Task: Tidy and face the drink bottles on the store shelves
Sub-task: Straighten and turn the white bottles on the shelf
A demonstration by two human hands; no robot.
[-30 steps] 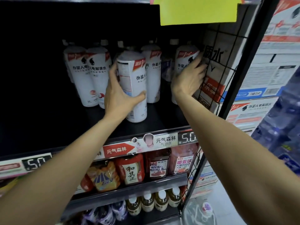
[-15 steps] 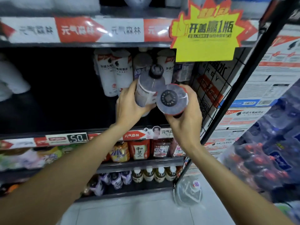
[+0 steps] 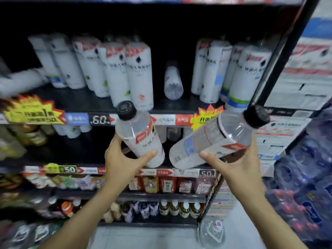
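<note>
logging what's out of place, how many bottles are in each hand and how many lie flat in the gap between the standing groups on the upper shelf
left-hand bottle, gripped by the left hand: 1
right-hand bottle, gripped by the right hand: 1
lying bottle, on its side in the gap on the upper shelf: 1
total: 3

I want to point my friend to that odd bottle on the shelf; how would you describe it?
Look at the upper shelf lined with upright white bottles. In the gap between the two groups lies one bottle on its side, base toward you.
</note>
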